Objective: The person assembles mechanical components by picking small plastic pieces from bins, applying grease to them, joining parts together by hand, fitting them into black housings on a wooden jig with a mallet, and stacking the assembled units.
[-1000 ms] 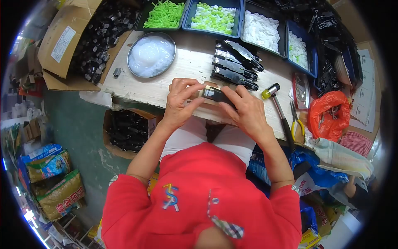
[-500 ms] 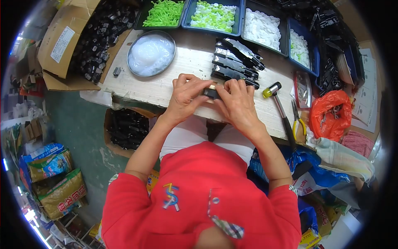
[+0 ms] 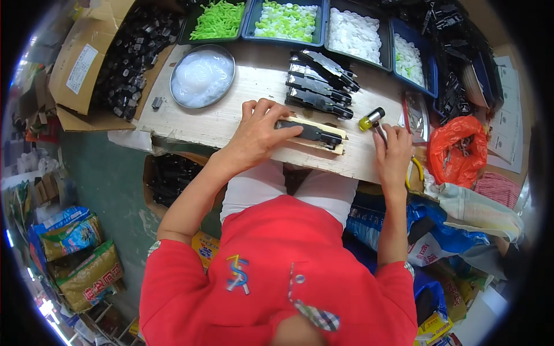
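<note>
On the front of the bench lies a long black plastic part (image 3: 314, 134), set in a cream-coloured holder (image 3: 320, 123). My left hand (image 3: 258, 134) grips its left end, the thumb lying along the top and the fingers behind. To the right, my right hand (image 3: 395, 151) is closed around the handle of a hammer (image 3: 374, 118), whose head has a yellow face and a black face. The hammer head points away from me, close to the bench top; most of the handle is hidden under the hand. Several similar black parts (image 3: 319, 86) lie in a row behind the holder.
A round metal dish (image 3: 229, 86) with a whitish translucent mass stands left. Along the back are trays of green pieces (image 3: 218, 21), green-and-white pieces (image 3: 287, 21) and white pieces (image 3: 354, 36). Yellow-handled pliers (image 3: 416, 170) and a red plastic bag (image 3: 457, 151) lie right. A cardboard box (image 3: 75, 63) stands far left.
My right hand has left the black part, moved right and taken hold of the hammer. My left hand stays at the part, and the cream holder now shows. The view has shifted slightly.
</note>
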`<action>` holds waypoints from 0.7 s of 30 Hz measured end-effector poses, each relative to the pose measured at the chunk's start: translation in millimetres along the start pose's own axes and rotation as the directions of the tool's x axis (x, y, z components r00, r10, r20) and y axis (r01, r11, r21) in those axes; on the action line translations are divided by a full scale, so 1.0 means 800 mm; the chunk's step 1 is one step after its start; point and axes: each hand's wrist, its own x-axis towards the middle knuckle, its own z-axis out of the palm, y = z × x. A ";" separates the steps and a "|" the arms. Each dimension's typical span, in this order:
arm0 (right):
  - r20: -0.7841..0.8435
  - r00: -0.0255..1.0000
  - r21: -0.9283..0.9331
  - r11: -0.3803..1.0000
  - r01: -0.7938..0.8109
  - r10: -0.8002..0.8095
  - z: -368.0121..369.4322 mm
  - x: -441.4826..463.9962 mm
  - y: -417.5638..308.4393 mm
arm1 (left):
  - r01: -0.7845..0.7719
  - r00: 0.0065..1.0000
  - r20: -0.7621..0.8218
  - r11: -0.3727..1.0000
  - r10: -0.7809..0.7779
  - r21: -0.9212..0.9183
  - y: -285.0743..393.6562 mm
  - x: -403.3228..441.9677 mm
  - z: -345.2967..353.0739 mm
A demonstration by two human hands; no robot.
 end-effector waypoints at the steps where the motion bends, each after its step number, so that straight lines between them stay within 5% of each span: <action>1: -0.001 1.000 -0.004 1.000 -0.004 0.004 0.003 -0.005 0.006 | -0.005 1.000 0.001 1.000 0.005 -0.003 0.000 0.001 0.000; 3: 0.142 0.989 -0.118 0.993 -0.019 0.036 0.009 -0.013 0.013 | -0.043 0.997 0.073 0.997 0.039 0.065 0.002 0.002 0.000; 7: 0.122 0.992 -0.079 0.997 0.016 -0.006 0.006 -0.014 0.015 | -0.082 0.984 0.168 0.986 0.057 0.146 0.005 0.007 -0.004; 9: 0.142 0.986 0.386 0.913 -0.131 0.081 -0.017 -0.015 0.000 | -0.122 0.977 0.196 0.974 0.084 0.189 0.006 0.009 -0.005; 12: 0.156 0.986 0.520 0.853 -0.037 -0.052 -0.048 -0.013 -0.035 | -0.155 0.959 0.266 0.965 0.095 0.213 0.009 0.015 -0.010; 15: 0.111 0.977 0.468 0.877 0.111 -0.183 -0.048 -0.013 -0.059 | -0.185 0.953 0.281 0.951 0.111 0.249 0.011 0.016 -0.010; 16: 0.209 0.952 0.370 0.919 0.137 -0.226 -0.044 -0.013 -0.062 | -0.189 0.952 0.282 0.950 0.116 0.247 0.011 0.017 -0.010; 19: 0.366 0.906 0.242 0.962 0.127 -0.212 -0.057 0.005 -0.070 | -0.208 0.947 0.295 0.937 0.123 0.279 0.011 0.018 -0.011; 21: 0.312 0.926 0.280 0.952 0.124 -0.212 -0.067 0.009 -0.076 | -0.197 0.946 0.305 0.941 0.109 0.274 0.015 0.020 -0.013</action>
